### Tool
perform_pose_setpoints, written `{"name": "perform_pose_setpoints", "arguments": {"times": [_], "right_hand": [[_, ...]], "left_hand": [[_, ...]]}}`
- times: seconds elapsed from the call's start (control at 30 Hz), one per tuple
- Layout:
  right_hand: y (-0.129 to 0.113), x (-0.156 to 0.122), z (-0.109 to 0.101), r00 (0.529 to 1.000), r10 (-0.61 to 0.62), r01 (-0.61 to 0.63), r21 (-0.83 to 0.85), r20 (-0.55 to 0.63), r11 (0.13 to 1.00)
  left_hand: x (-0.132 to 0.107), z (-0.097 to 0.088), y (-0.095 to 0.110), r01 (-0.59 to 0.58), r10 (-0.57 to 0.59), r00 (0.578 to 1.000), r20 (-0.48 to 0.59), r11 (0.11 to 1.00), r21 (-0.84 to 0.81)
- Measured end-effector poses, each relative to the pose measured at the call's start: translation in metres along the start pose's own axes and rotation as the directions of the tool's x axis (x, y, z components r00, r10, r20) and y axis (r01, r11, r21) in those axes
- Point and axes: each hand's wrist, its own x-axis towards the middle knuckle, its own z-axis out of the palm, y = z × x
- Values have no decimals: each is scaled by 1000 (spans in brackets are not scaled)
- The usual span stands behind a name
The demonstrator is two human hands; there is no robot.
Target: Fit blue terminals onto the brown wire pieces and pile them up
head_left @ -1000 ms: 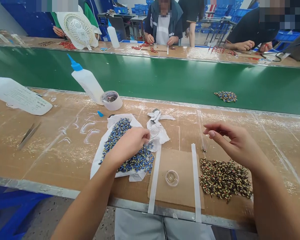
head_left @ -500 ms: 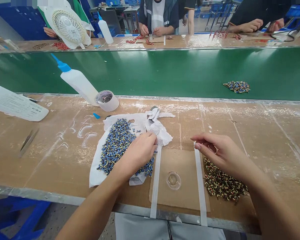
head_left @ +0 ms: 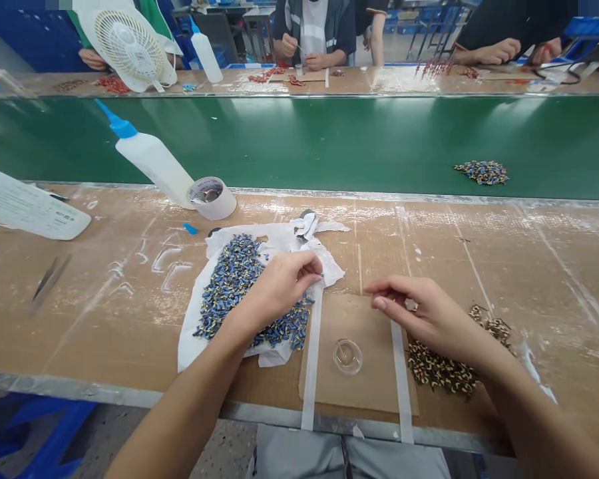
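Note:
My left hand (head_left: 290,285) is pinched over the right side of a heap of small blue-and-yellow pieces (head_left: 229,279), which lies on crumpled white paper (head_left: 192,346). Whatever sits between its fingertips is too small to make out. My right hand (head_left: 424,309) hovers above the right edge of a taped cardboard pad (head_left: 364,392). Its thumb and forefinger come together, and any small piece there cannot be made out. Beneath that wrist is a heap of dark pieces with cream and red parts (head_left: 442,366). A small clear dish (head_left: 347,357) with a thin stick in it rests on the pad.
To the left stand a white bottle with a blue nozzle (head_left: 152,159), a tape roll (head_left: 212,198), a lying bottle (head_left: 34,209) and tweezers (head_left: 50,283). A green belt (head_left: 304,143) crosses behind, carrying a small pile (head_left: 483,172). People work beyond it, near a fan (head_left: 130,46).
My left hand has lifted slightly and turned, its fingertips now nearer the pad. My right hand has moved left, over the pad's edge, uncovering more of the dark heap.

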Motion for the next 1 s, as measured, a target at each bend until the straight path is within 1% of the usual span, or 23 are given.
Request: {"name": "perform_pose_setpoints", "arguments": {"times": [0.07,0.13,0.2,0.3,0.4,0.47,0.53,0.63,0.73,0.87,1.0], "right_hand": [[-3,0,9,997,6,-9,40,73,999],[-6,2,19,995,33,-43,113,91,993],[-7,6,28,996,75,-86,233,55,969],[-7,12,39,991,131,-112,409,-19,905],[-6,15,45,984,165,-117,473,-61,873],[-4,15,46,982,173,-116,480,-77,869],[-2,15,47,980,173,-109,451,-102,886],[1,15,49,978,149,-91,337,-148,937],[4,16,51,980,116,-73,246,-164,967],[3,16,53,979,113,-74,222,-168,972],[-1,15,54,977,111,-68,227,-182,972]], "left_hand": [[-1,6,2,-24,23,1000,-16,999,-49],[-2,11,5,-72,70,997,-32,995,-68],[-3,16,8,-157,155,987,-38,986,-62],[-3,25,13,-298,295,954,-54,954,-46],[-3,32,16,-398,396,916,-70,917,-16],[-4,35,16,-419,418,906,-71,908,5],[-5,35,15,-399,400,915,-58,917,18],[-7,33,14,-336,336,942,-9,942,12],[-7,32,14,-268,268,963,28,963,-19],[-6,32,18,-169,178,983,50,975,-148],[-7,34,19,-89,121,990,78,942,-324]]}}
